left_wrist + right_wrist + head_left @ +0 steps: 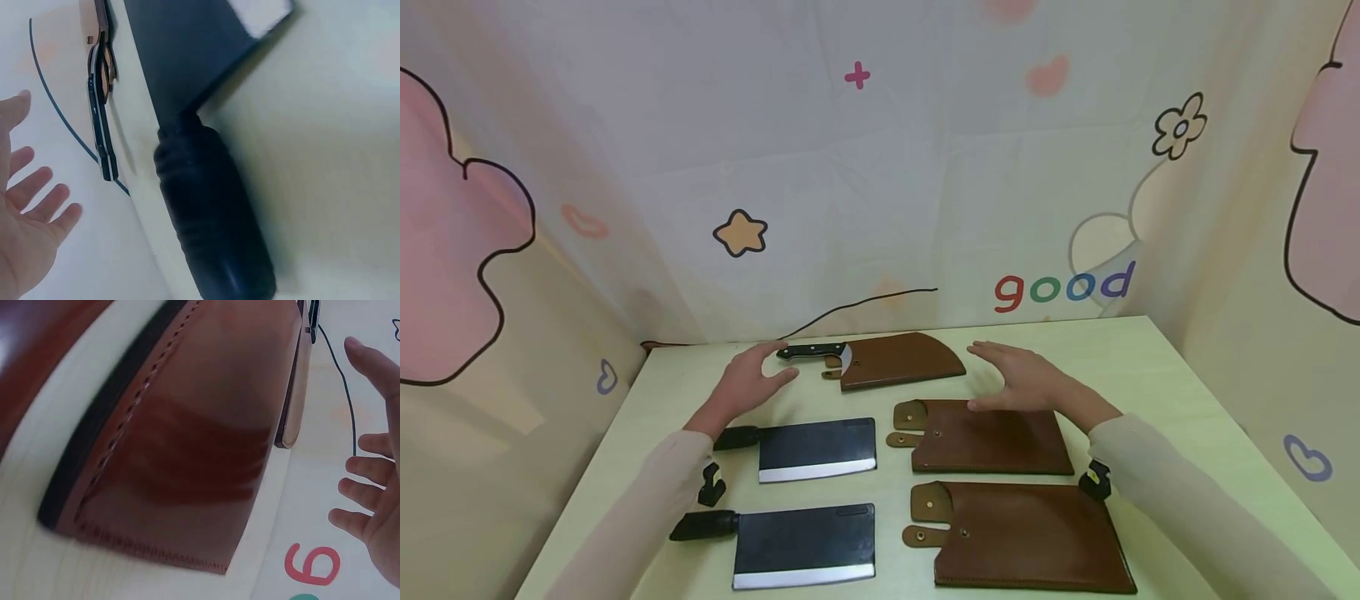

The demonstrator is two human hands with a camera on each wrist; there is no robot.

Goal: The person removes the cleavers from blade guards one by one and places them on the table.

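Note:
My left hand (pixel 748 385) hovers with spread fingers near the black riveted handle (pixel 811 351) of a knife whose blade sits in a brown leather sheath (pixel 902 360). Apart from that sheath's rounded tip, my right hand (pixel 1018 379) is held with fingers extended, above the middle-row leather sheath (pixel 992 442). Neither hand holds anything. Below my left hand lies a bare cleaver (pixel 817 450) with a dark blade and bright edge; its black handle (pixel 212 206) looms large in the left wrist view. In the right wrist view, a stitched sheath (pixel 187 425) fills the middle.
A second bare cleaver (pixel 805 546) lies at the front left, with another brown sheath (pixel 1030 537) to its right. Both flat sheaths have snap straps pointing left. Printed cloth walls (pixel 880 183) enclose the pale table (pixel 1150 375) at the back and sides.

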